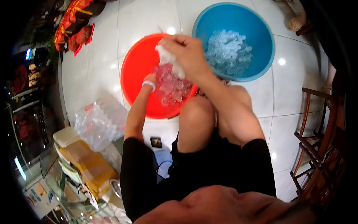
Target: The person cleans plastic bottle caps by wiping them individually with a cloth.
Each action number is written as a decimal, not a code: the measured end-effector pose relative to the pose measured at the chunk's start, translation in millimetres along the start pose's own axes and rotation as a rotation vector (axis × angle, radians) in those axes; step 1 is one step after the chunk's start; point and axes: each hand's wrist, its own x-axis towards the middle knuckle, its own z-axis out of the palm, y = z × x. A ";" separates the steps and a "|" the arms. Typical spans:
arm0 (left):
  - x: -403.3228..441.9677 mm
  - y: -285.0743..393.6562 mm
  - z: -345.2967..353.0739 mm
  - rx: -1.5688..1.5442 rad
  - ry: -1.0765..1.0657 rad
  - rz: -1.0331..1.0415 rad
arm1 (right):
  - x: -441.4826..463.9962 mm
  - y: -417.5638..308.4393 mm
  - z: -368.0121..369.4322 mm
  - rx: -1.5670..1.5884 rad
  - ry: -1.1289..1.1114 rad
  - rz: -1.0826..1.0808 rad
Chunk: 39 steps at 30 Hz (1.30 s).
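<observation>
A red basin (134, 59) stands on the floor in front of my knees, holding a heap of small clear pieces (173, 89) that look pink against it. They may be glass or plastic; their exact kind is too small to tell. My left hand (150, 78), with a white band at the wrist, reaches into the basin at the heap's left edge. Its fingers look curled, and what they grip is unclear. Above the basin, my right hand (188, 52) is closed on a white cloth (167, 58), which hangs down over the heap.
A blue basin (259, 41) with similar clear pieces (229, 52) stands to the right. Clear plastic bags (99, 121) lie at left, near a yellow-wrapped package (89, 168). Dark wooden furniture (313, 138) is at right. Another person's foot (296, 23) shows at top right.
</observation>
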 end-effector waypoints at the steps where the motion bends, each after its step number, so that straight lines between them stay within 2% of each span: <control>1: -1.8 5.7 -14.1 -0.173 -0.019 -0.057 | -1.1 4.9 0.2 -0.038 -0.001 -0.018; 2: -8.9 15.5 -40.4 -0.352 -0.060 -0.128 | -1.4 1.5 -1.2 -0.034 0.030 -0.012; 3: -15.0 46.9 -93.0 -0.556 -0.285 -0.162 | -2.1 -4.4 -0.4 -0.076 0.008 -0.060; 6: -26.4 84.2 -175.1 -1.109 -0.417 -0.119 | 4.1 -5.0 0.2 -0.080 -0.036 -0.125; 7: -24.5 76.4 -170.3 -1.105 -0.401 -0.127 | 5.7 -2.5 0.8 -0.074 -0.018 -0.090; 9: -8.9 34.9 -108.2 -1.009 -0.446 -0.228 | 7.4 -0.2 3.5 -0.048 -0.017 -0.015; 10: -1.9 5.9 -46.2 -0.467 -0.313 -0.032 | 8.4 4.5 6.9 -0.051 -0.038 -0.031; 11: 4.7 -21.3 13.4 0.100 -0.135 0.069 | 8.8 11.8 6.3 -0.011 -0.020 -0.021; 13: -7.2 22.1 -57.1 0.000 -0.004 -0.020 | 7.4 7.4 6.5 0.039 0.007 0.000; 15: -20.8 63.6 -124.5 -0.557 -0.335 -0.078 | 7.0 2.4 5.6 -0.003 0.016 -0.020; 16: -27.2 76.9 -149.5 -0.559 -0.338 -0.092 | 6.4 0.9 5.7 -0.046 0.015 -0.044; 18: -30.4 92.9 -182.5 -1.164 -0.308 0.013 | 8.3 -3.9 5.7 0.003 0.014 -0.031; 19: -25.8 89.3 -164.7 -1.164 -0.294 0.009 | 9.8 -7.0 5.8 0.077 0.065 -0.007; 21: -13.5 62.7 -100.0 -1.041 -0.362 -0.286 | 13.4 -9.3 6.2 0.147 0.117 0.021; 22: -17.6 54.8 -82.2 -1.040 -0.347 -0.281 | 13.6 -8.4 8.6 0.147 0.106 0.011; 24: -23.7 57.3 -55.5 -0.035 -0.090 0.058 | 13.5 -7.1 6.9 0.246 0.120 0.072; 25: -17.1 57.5 -62.4 -0.029 -0.108 0.082 | 12.0 -6.6 7.8 0.136 0.143 0.037; 27: -26.4 60.7 -89.0 -0.563 -0.253 -0.112 | 6.7 -9.8 6.7 0.150 0.141 0.035; 28: -32.6 67.5 -112.4 -0.564 -0.263 -0.120 | 7.7 -10.6 7.0 0.160 0.100 0.001; 30: -33.7 82.3 -158.1 -1.302 -0.347 -0.105 | 10.7 -9.8 5.4 0.195 0.102 -0.010; 31: -28.1 77.8 -145.7 -1.300 -0.348 -0.100 | 11.7 -8.5 5.1 0.229 0.107 0.002; 33: -12.7 50.8 -86.6 -1.534 -0.247 -0.211 | 12.4 -5.8 8.3 0.272 0.112 0.001; 34: -9.6 27.7 -47.3 -1.529 -0.244 -0.200 | 12.8 -3.5 11.1 0.267 0.135 0.020; 35: -6.7 3.4 -3.5 -0.797 -0.147 -0.011 | 13.5 -3.4 12.7 0.253 0.156 0.043; 37: -13.9 57.1 -66.4 -0.757 -0.253 -0.267 | 13.8 -5.2 13.5 0.239 0.137 0.028; 38: -12.3 55.8 -79.3 -1.081 -0.280 -0.231 | 10.5 -4.3 12.2 0.242 0.129 0.033; 39: -20.0 71.2 -112.1 -1.216 -0.288 -0.220 | 10.0 -4.2 11.0 0.265 0.101 0.000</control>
